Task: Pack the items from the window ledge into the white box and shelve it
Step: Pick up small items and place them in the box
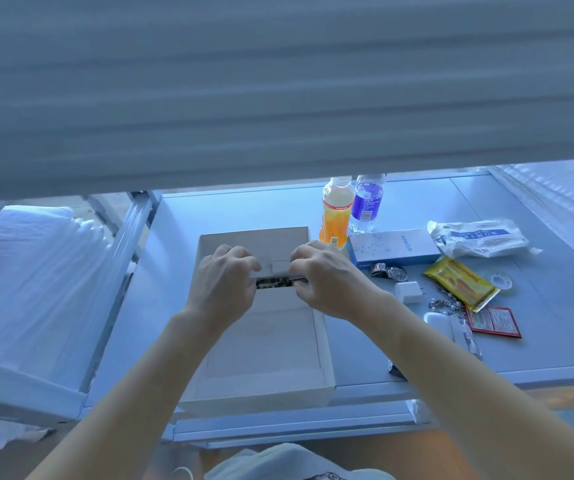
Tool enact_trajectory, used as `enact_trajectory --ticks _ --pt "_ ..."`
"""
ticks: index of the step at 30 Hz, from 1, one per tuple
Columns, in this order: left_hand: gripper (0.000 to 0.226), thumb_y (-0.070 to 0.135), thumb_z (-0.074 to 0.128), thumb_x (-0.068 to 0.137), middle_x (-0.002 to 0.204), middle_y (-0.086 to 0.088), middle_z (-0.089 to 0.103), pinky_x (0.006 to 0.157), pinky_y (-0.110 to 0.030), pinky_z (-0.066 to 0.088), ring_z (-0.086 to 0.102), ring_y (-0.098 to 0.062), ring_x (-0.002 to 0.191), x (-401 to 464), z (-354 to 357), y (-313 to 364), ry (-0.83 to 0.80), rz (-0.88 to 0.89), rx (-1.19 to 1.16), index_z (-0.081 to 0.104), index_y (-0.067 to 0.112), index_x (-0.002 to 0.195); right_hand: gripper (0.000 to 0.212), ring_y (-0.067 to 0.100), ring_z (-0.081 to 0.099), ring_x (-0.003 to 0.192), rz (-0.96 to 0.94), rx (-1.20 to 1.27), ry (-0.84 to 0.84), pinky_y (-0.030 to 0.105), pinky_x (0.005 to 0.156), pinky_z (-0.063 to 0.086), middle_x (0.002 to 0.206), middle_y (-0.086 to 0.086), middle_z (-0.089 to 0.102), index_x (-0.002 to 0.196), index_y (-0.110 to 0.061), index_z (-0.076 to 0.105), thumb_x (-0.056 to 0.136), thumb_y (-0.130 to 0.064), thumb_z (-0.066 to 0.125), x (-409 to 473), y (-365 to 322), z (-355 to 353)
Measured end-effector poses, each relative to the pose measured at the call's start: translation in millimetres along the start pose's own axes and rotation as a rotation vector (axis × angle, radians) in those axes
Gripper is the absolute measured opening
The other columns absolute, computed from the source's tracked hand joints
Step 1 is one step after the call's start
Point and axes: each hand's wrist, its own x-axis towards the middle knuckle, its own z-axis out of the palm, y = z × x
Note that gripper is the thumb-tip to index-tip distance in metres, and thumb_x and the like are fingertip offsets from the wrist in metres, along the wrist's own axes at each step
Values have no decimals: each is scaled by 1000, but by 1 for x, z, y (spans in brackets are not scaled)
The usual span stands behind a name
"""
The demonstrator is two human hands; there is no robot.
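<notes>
**A:** Where's your white box (261, 344) right now?

**B:** Flat on the window ledge (451, 209), straight under your hands. Your left hand (225, 278) and right hand (323, 277) are both on its lid flap (254, 242), at the seam where that flap meets the box body.

**A:** Am I actually gripping anything?

**B:** Yes. Your left fingers are curled over the flap's front edge, thumb tucked below it. Your right fingertips pinch the same edge just beside the small tab (280, 266) that sits between your two hands. Through the narrow gap under your grip there is something dark inside, too small to make out.

**A:** What's off to the side of my right hand?

**B:** Just beyond your right knuckles stands an orange drink bottle (335, 216), with a clear bottle bearing a blue label (366, 204) close beside it. To the right of your hand lies a blue-and-white Anker carton (394, 249), and nearer your wrist a wristwatch (389, 271) and a small white charger (407, 291). Further right are a yellow snack packet (462, 282), a crinkled white bag (479, 237), a roll of clear tape (500, 281), a beaded chain (446, 301) and a red sachet (493, 322). A white earbud case (437, 323) rests beside your right forearm.

**A:** And on my left?

**B:** White bedding (26, 282), well apart from your left hand, past the ledge's frame.
</notes>
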Motion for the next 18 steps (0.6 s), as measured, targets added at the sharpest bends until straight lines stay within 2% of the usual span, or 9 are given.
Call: enact_trajectory --ticks 6,11,18 --pt "20 12 73 85 112 6 71 85 -42 52 62 -26 106 -3 -3 44 82 29 -87 77 18 104 18 25 57 119 46 106 134 41 105 43 122 1 67 109 -11 76 95 -17 66 -41 11 -9" --pt "21 12 72 87 112 7 72 87 -45 52 63 -24 108 6 3 100 117 131 -139 77 18 106 29 22 57 122 151 140 200 40 103 44 131 -2 64 122 -13 72 95 -18 65 -78 38 -18" --pt "22 16 72 89 118 6 70 90 -43 51 60 -24 115 14 30 171 49 209 -215 76 19 111 26 23 61 112 370 87 191 39 98 47 120 -1 68 115 -11 74 91 -8 64 -146 115 -33"
